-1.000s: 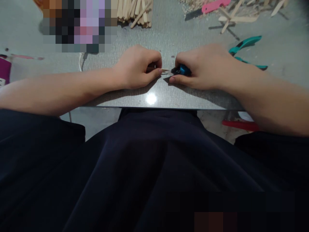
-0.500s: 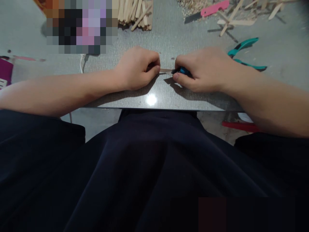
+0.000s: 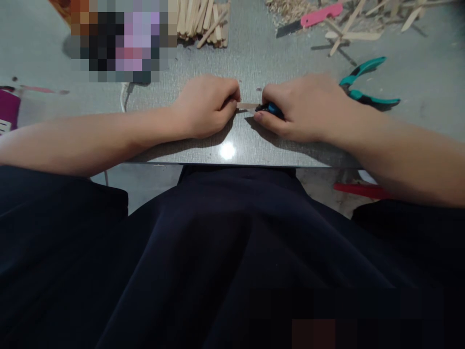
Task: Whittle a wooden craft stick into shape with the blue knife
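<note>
Close to the table's front edge, my left hand (image 3: 209, 106) pinches a thin wooden craft stick (image 3: 246, 105) between thumb and curled fingers. The stick spans the small gap between both hands. My right hand (image 3: 303, 106) is wrapped round a blue and black utility knife (image 3: 273, 110), thumb pressed along its near side. Its pale blade tip lies at the stick's right end; the exact contact is too small to make out. Most of the knife's handle is hidden in the palm.
Teal-handled pliers (image 3: 374, 101) lie just beyond my right wrist. A pink-handled saw (image 3: 321, 15) rests by wood shavings (image 3: 286, 12) and crossed sticks (image 3: 354, 35). Further back is a pile of craft sticks (image 3: 198, 22). A white cable (image 3: 122, 97) runs behind my left forearm.
My right hand with the knife has shifted slightly left. The blade shows less now. My left hand keeps its pinch on the stick, nearly in place.
</note>
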{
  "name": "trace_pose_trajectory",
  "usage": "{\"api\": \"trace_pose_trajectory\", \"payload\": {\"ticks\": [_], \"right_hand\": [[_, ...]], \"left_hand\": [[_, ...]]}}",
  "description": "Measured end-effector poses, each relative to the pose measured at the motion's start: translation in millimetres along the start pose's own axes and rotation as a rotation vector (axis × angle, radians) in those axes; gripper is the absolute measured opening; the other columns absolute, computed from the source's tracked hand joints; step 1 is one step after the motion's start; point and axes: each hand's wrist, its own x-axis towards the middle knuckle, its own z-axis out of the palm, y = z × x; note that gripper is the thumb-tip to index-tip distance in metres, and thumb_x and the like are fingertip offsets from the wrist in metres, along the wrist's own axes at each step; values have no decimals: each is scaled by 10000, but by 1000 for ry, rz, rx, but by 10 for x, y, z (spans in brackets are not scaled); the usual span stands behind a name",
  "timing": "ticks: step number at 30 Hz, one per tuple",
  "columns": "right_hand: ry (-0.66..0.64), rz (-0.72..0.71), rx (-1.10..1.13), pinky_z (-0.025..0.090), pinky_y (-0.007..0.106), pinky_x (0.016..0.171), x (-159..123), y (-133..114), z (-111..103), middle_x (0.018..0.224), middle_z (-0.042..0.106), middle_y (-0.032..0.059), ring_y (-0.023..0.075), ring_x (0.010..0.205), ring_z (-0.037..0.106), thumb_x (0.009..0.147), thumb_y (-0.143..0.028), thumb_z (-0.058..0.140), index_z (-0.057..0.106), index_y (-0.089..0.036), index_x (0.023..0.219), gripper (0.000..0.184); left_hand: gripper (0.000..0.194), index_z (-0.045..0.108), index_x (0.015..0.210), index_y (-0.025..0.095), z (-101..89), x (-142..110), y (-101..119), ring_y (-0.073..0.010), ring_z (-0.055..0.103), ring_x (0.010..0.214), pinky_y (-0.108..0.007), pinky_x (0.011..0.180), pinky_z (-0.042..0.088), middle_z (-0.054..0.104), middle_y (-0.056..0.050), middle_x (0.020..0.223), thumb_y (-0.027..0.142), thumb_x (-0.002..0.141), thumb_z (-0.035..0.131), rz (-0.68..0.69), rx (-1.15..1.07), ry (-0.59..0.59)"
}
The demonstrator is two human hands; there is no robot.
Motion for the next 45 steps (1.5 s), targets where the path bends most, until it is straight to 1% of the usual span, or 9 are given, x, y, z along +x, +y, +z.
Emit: {"api": "trace_pose_trajectory", "payload": {"ticks": [3,8,15,21,26,30,35,40,45], "right_hand": [[-3,21,-13,504,631,901,-7,-53,-26,1124,919,174,538,1184,776,1203,-882,291,780,-469,1637,773],[-10,10,-95,467,591,865,5,-82,-43,1251,887,223,502,1146,811,1228,-870,257,782,-351,1549,804],[34,22,-80,511,636,849,51,-138,10,1221,958,105,536,1208,834,1183,-911,162,763,-591,1699,855],[40,72,-29,479,646,830,26,-181,28,1175,977,98,551,1208,824,1112,-972,45,716,-639,1802,1018],[40,69,13,428,611,782,38,-156,62,1092,951,137,566,1156,801,1073,-1058,33,810,-582,1733,1125],[59,65,45,405,572,773,45,-165,76,1113,919,222,546,1103,794,1083,-1117,66,880,-388,1629,1222],[67,75,62,417,550,784,29,-205,56,1064,880,210,510,1070,770,1094,-1132,100,871,-395,1541,1156],[58,52,42,385,547,771,35,-175,63,1162,879,253,514,1051,760,1104,-1103,67,839,-332,1541,1176],[52,67,42,410,551,786,39,-160,61,1106,891,194,523,1102,776,1152,-1020,209,830,-430,1584,960]], "left_hand": [[395,905,1281,394,-4,-13,2,-414,848,1069,-610,1001,632,889,-77,1034,438,1086,564,3,-3,6],[423,916,1265,410,-10,-15,-24,-415,828,989,-621,963,604,875,-72,1020,445,1066,545,23,-55,14],[459,896,1390,385,58,31,-121,-358,706,1005,-582,1027,517,865,-60,1021,521,1107,560,20,-60,-31],[410,844,1425,402,75,41,-131,-348,671,1064,-567,1045,493,865,-30,1038,485,1143,558,32,-50,-36],[423,857,1438,328,-120,-42,151,-375,788,1166,-564,1129,573,898,-87,1219,363,1153,546,-68,-12,-79],[433,854,1464,311,-257,-136,301,-368,834,1274,-523,1191,605,920,-98,1284,319,1200,512,-77,-35,-104],[453,852,1512,318,-258,-139,278,-352,811,1322,-541,1260,589,924,-68,1347,328,1207,517,-106,-77,-117],[465,830,1567,350,-245,-133,272,-362,755,1396,-559,1313,513,922,-50,1449,436,1205,550,-164,-131,-148],[460,832,1533,391,-233,-128,242,-382,749,1366,-584,1275,534,948,-28,1333,497,1194,539,-134,-116,-134]]}}
